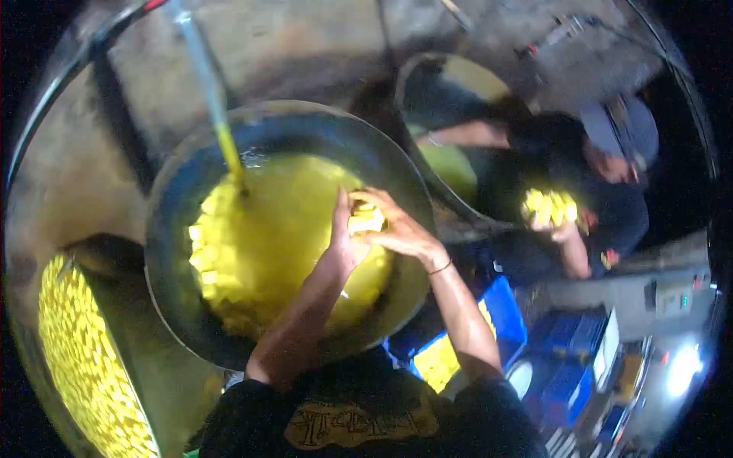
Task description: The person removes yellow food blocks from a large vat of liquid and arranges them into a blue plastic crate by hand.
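Observation:
Between my two hands sits a small stack of yellow tofu blocks (366, 220), held above the right part of a wide, dark pan (159, 294). My left hand (343, 238) presses the stack from the left, fingers pointing up. My right hand (402, 231) curls around its top and right side. Cloudy yellow liquid (279, 229) fills the pan. More yellow blocks (205, 256) crowd its left side, blurred. A long pole (208, 80), bluish above and yellow below, leans into the liquid at the back.
At the lower left lies a large tray of yellow pieces (88, 359). A blue crate (504, 309) with yellow blocks stands close by my right arm. On the right a co-worker (565, 153) in a cap holds yellow blocks beside a second big vat (408, 95).

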`<state>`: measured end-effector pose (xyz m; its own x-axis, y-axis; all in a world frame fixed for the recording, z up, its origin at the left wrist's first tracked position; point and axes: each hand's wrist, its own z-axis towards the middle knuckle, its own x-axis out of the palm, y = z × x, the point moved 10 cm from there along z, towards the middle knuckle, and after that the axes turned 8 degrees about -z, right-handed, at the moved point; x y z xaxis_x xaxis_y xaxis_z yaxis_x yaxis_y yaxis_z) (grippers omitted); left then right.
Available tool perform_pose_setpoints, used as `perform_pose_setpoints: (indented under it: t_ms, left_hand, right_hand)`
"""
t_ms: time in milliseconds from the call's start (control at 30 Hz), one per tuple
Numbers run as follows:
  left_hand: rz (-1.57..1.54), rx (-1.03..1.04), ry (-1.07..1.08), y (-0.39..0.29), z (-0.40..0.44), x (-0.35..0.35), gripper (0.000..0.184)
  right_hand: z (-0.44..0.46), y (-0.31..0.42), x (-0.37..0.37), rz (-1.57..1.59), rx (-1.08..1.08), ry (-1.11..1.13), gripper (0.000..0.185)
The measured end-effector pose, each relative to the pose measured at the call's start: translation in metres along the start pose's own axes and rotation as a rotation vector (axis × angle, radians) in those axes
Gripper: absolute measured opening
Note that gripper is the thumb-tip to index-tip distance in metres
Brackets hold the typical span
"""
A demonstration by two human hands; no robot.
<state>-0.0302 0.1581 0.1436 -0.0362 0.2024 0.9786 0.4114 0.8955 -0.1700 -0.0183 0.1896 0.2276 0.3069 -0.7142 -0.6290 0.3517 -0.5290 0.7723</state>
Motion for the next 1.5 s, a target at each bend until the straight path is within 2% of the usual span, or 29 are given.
perform_pose_setpoints:
  t_ms: [33, 100, 167, 233, 267, 300, 367, 433, 467, 500, 567, 600, 633, 700, 733, 767, 867, 1000, 1100, 1167, 1233, 1267, 1367, 1433, 1500]
  left_hand:
    - [0.043, -0.12, -0.056, 0.024, -0.004, 0.017, 0.062]
    - [0.12, -0.17, 0.018, 0.062, -0.025, 0.08, 0.062]
    - [0.279, -0.235, -0.042, 0.117, -0.055, 0.121, 0.066]
    - [0.658, -0.236, 0.075, 0.168, -0.064, 0.12, 0.072]
    - [0.774, -0.235, 0.129, 0.183, -0.075, 0.121, 0.062]
    - [0.777, -0.271, 0.126, 0.193, -0.075, 0.11, 0.062]
    - [1.458, 0.016, 0.239, 0.176, -0.063, 0.099, 0.073]
    - [1.759, 0.24, 0.254, 0.152, -0.077, 0.106, 0.071]
    - [1.884, 0.25, 0.228, 0.149, -0.081, 0.098, 0.072]
    - [2.009, 0.262, 0.201, 0.144, -0.085, 0.089, 0.072]
    - [2.038, 0.271, 0.281, 0.143, -0.097, 0.06, 0.072]
    - [1.917, 0.249, 0.296, 0.149, -0.104, 0.055, 0.078]
    - [1.931, 0.238, 0.297, 0.155, -0.105, 0.057, 0.078]
    - [2.091, 0.106, 0.157, 0.158, -0.097, 0.055, 0.082]
    - [2.093, 0.089, 0.136, 0.161, -0.096, 0.055, 0.081]
    - [2.101, 0.092, 0.132, 0.162, -0.096, 0.055, 0.081]
    - [2.149, 0.056, 0.112, 0.159, -0.093, 0.052, 0.082]
    - [2.117, 0.049, 0.134, 0.158, -0.092, 0.051, 0.084]
    - [2.093, 0.043, 0.107, 0.155, -0.092, 0.05, 0.086]
    - [2.02, 0.068, 0.219, 0.151, -0.095, 0.048, 0.084]
    - [1.764, -0.07, 0.088, 0.13, -0.093, 0.036, 0.079]
    - [1.7, -0.067, 0.006, 0.108, -0.091, 0.043, 0.077]
    - [1.764, 0.14, -0.063, 0.019, -0.082, 0.064, 0.073]
    - [1.872, 0.246, -0.161, -0.046, -0.081, 0.057, 0.062]
    - [1.988, 0.15, -0.261, -0.097, -0.093, 0.023, 0.054]
  right_hand:
    - [-0.018, -0.006, -0.015, 0.045, -0.007, 0.032, 0.063]
    - [-0.071, 0.004, -0.058, 0.266, 0.112, -0.044, 0.06]
    - [-0.145, 0.003, -0.097, 0.491, 0.158, -0.195, 0.059]
    - [-0.228, -0.01, -0.117, 0.736, 0.252, -0.399, 0.056]
    - [-0.267, -0.019, -0.122, 0.844, 0.271, -0.491, 0.055]
    - [-0.307, -0.036, -0.116, 0.93, 0.253, -0.56, 0.052]
    - [-0.456, -0.152, -0.05, 0.967, 0.855, -0.996, 0.045]
    - [-0.522, -0.236, 0.023, 1.203, 0.877, -0.958, 0.041]
    - [-0.547, -0.248, 0.037, 1.174, 1.008, -1.039, 0.041]
    - [-0.569, -0.272, 0.055, 1.205, 1.038, -1.095, 0.044]
    - [-0.609, -0.319, 0.074, 0.996, 1.14, -0.989, 0.05]
    - [-0.639, -0.357, 0.082, 0.605, 1.236, -0.768, 0.055]
    - [-0.647, -0.366, 0.081, 0.241, 1.458, -0.662, 0.062]
    - [-0.658, -0.369, 0.08, -0.41, 1.942, -0.274, 0.076]
    - [-0.659, -0.356, 0.092, -0.396, 2.059, -0.341, 0.069]
    - [-0.662, -0.361, 0.107, -0.418, 2.088, -0.348, 0.068]
    - [-0.659, -0.378, 0.133, -0.385, 2.015, -0.293, 0.065]
    - [-0.643, -0.39, 0.105, -0.194, 1.763, -0.085, 0.062]
    - [-0.622, -0.4, 0.094, -0.212, 1.606, -0.03, 0.058]
    - [-0.616, -0.409, 0.106, -0.252, 1.512, 0.004, 0.054]
    - [-0.614, -0.412, 0.12, -0.263, 1.42, 0.041, 0.05]
    - [-0.608, -0.412, 0.123, -0.262, 1.369, 0.067, 0.048]
    - [-0.599, -0.406, 0.135, -0.234, 1.204, 0.157, 0.042]
    - [-0.569, -0.388, 0.134, -0.219, 0.912, 0.18, 0.039]
    - [-0.507, -0.324, 0.115, -0.22, 0.393, 0.094, 0.035]
